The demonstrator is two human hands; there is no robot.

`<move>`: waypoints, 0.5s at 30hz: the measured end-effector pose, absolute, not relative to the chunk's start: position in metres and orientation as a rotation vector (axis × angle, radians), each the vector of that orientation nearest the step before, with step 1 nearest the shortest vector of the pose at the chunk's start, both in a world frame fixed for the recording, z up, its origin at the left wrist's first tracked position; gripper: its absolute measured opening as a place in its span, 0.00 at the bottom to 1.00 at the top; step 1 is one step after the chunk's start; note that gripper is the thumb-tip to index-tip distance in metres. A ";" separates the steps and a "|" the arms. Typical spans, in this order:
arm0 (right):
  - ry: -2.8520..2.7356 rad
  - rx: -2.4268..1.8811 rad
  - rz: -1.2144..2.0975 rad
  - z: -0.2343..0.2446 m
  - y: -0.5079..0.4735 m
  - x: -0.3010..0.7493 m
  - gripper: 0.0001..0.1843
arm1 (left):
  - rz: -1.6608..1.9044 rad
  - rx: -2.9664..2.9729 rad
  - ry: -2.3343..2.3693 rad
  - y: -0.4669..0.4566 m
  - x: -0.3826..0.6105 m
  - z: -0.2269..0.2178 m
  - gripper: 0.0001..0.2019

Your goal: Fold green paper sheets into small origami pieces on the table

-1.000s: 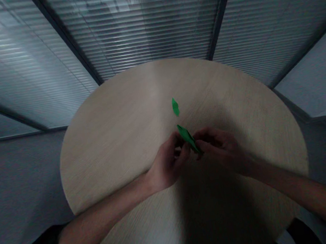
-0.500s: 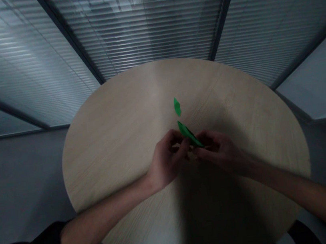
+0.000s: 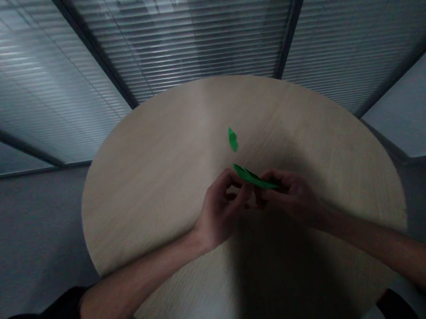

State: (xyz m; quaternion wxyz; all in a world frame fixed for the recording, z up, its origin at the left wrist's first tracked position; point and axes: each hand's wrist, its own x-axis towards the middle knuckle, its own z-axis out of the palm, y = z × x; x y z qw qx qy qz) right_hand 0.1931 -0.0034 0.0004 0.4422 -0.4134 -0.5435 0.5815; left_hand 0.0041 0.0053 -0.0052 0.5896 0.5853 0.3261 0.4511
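Between my two hands is a folded piece of green paper (image 3: pixel 254 178), raised over the middle of the table and slanting down to the right. My left hand (image 3: pixel 225 202) pinches its left part between thumb and fingers. On the other side, my right hand (image 3: pixel 291 193) grips the right end with thumb and fingertips. Some fingertips are hidden behind the paper and in shadow. A smaller piece of green paper (image 3: pixel 233 139) lies on the table just beyond the hands, touched by neither.
The round wooden table (image 3: pixel 142 190) fills the middle of the view, with a dark shadow across its near side. Behind it stand glass panels with blinds (image 3: pixel 205 49) and dark frames. Grey floor (image 3: pixel 29 233) shows at both sides.
The held green paper has turned to a flatter slant, its right end swinging further right between my hands. The small green piece stays in place.
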 end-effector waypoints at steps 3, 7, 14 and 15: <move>-1.357 -1.050 1.460 -0.001 -0.003 0.194 0.11 | 1.071 1.352 0.781 0.006 0.004 -0.006 0.07; -1.363 -1.129 1.435 -0.006 0.000 0.198 0.15 | 1.143 1.340 0.814 0.014 0.002 -0.001 0.08; -1.326 -1.112 1.447 -0.005 0.000 0.198 0.16 | 1.269 1.282 0.851 0.030 -0.005 0.006 0.11; -1.307 -1.099 1.475 -0.004 0.000 0.196 0.16 | 1.254 1.276 0.852 0.030 -0.004 0.006 0.11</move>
